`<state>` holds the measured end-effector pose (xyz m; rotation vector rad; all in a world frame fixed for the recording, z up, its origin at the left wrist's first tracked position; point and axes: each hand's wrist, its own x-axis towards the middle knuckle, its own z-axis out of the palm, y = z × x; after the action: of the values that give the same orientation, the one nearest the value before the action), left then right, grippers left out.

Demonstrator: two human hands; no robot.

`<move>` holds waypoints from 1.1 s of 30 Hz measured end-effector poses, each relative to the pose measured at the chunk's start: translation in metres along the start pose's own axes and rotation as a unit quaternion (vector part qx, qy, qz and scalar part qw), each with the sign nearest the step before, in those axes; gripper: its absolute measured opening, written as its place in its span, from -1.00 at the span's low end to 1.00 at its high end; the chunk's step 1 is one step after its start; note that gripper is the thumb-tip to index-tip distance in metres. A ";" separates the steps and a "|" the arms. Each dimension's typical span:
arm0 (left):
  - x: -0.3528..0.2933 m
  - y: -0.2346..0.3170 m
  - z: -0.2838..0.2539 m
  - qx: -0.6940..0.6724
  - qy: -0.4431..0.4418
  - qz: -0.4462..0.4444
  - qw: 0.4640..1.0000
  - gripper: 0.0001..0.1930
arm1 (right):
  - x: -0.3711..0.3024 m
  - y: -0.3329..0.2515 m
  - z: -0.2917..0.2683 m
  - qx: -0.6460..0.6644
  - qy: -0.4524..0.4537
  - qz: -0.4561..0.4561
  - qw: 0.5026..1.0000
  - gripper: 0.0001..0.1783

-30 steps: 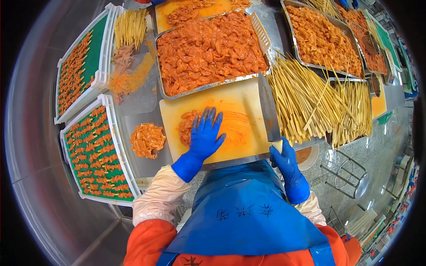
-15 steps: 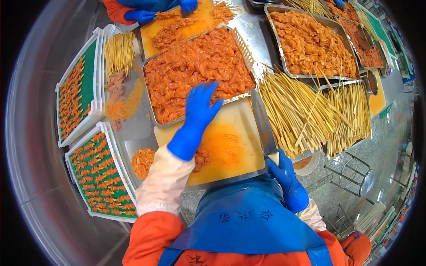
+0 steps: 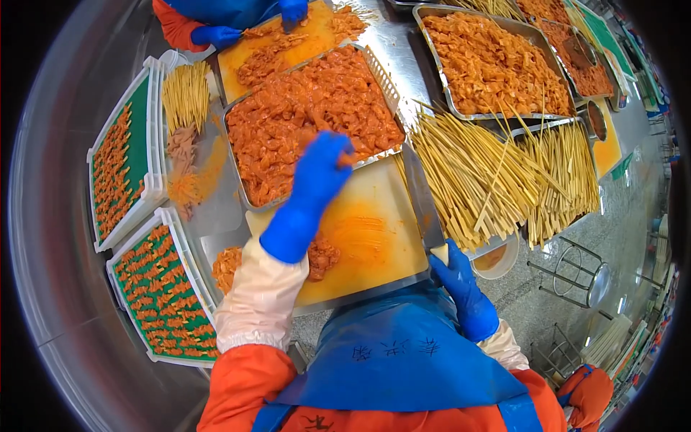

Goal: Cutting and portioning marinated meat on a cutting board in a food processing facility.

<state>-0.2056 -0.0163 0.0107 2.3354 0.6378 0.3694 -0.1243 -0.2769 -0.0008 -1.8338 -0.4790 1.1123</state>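
Note:
My left hand [image 3: 317, 176], in a blue glove, is over the near edge of a metal tray of marinated meat [image 3: 302, 93]. Its fingers are curled around a piece of meat [image 3: 347, 159], part of which shows at the fingertips. My right hand [image 3: 462, 288], also gloved in blue, grips the pale handle of a knife [image 3: 422, 198]. The broad blade points away from me along the right edge of the cutting board [image 3: 374, 255]. On that board a small heap of meat [image 3: 322, 258] lies beside my left forearm, and orange smears mark the surface.
Bamboo skewers [image 3: 475, 176] lie heaped to the right, below another meat tray [image 3: 497, 65]. Green-lined trays of skewered meat [image 3: 169, 295] stand at the left. A co-worker's gloved hands [image 3: 216, 36] are at another board at the top. A metal stool [image 3: 576, 273] stands on the floor.
My left hand has gone from spread fingers over the meat tray to fingers curled around a piece of meat. My right hand still holds the knife in nearly the same place.

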 end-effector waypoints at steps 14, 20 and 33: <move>-0.098 0.026 0.059 0.020 0.151 -0.147 0.977 -0.52 | -0.011 -0.005 0.022 -0.016 -0.047 0.052 0.997 -0.63; -0.101 -0.010 0.081 -0.016 -0.109 -0.064 0.992 -0.47 | -0.025 -0.003 0.019 -0.019 -0.065 0.055 0.996 -0.68; -0.135 0.014 0.082 -0.030 0.101 -0.046 0.993 -0.35 | -0.022 0.000 0.037 -0.331 -0.097 -0.045 0.938 -0.73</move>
<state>-0.2798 -0.1420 -0.0509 2.2207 0.8162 0.5786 -0.1667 -0.2737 0.0033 -2.2446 -1.1529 1.1569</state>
